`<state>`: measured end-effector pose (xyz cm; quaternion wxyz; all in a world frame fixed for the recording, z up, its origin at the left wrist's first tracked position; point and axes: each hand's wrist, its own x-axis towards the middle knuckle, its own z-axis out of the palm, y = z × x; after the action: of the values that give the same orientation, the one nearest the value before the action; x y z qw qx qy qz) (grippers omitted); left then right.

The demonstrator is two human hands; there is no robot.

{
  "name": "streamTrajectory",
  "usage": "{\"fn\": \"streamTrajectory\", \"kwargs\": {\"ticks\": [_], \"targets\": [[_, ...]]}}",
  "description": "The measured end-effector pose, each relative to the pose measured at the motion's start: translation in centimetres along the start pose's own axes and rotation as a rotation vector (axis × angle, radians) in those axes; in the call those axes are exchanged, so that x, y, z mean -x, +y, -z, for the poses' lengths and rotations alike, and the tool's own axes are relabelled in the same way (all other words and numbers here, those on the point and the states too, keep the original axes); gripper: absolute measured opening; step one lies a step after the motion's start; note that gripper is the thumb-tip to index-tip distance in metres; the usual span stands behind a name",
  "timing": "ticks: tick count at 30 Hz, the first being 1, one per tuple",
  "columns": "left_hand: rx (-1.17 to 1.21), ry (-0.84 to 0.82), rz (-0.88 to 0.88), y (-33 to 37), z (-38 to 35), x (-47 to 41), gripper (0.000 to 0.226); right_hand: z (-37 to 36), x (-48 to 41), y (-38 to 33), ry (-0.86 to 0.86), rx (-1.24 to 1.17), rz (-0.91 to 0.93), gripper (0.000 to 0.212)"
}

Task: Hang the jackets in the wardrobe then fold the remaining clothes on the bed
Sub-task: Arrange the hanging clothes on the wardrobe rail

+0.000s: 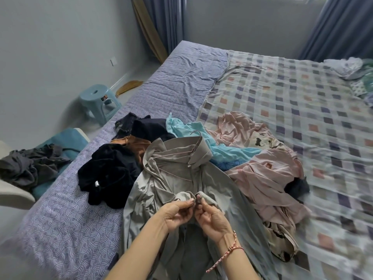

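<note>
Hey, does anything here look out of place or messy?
One dark grey garment lies crumpled off the bed, on a blue seat at the left, apart from the pile. The checked sheet sits askew, covering only part of the bed.

Only one view exists, worn on the person's head. It faces forward and down across the bed [177,81], very near above the left hand [178,214] and the right hand [212,218], and reaches the blue curtains [341,27] behind

- Soft, cool daylight comes from beyond the far edge of the bed [181,77]; shadows are faint.
- Wide-angle bending shows at the frame edges.
- The checked sheet [302,102] near the bed's right edge is blurred.
</note>
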<state>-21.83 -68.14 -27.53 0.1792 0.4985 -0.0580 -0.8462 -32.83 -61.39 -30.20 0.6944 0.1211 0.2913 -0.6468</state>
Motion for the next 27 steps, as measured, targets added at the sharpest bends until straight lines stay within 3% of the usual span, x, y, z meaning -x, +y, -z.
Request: {"fn": "streamTrajectory", "kwargs": {"ticks": [3,6,10,19,27], "targets": [[0.031,-0.001,-0.038,0.3,-0.3,0.3,0.016,-0.5,0.1,0.1,-0.034,0.055,0.023,0.053],[0.014,0.026,-0.059,0.6,-0.2,0.4,0.013,-1.1,0.3,0.1,0.044,0.15,0.025,0.012],[-0.054,0.04,-0.108,0.6,-0.3,0.4,0.032,-1.4,0.6,-0.1,0.071,0.201,0.041,0.034],[-0.172,0.048,-0.161,0.5,-0.5,0.5,0.012,-1.5,0.9,-0.5,0.144,0.318,0.069,0.018],[-0.132,0.019,-0.171,0.8,-0.3,0.2,0.013,-1.6,1.1,-0.5,0.154,0.386,0.071,0.016]]}}
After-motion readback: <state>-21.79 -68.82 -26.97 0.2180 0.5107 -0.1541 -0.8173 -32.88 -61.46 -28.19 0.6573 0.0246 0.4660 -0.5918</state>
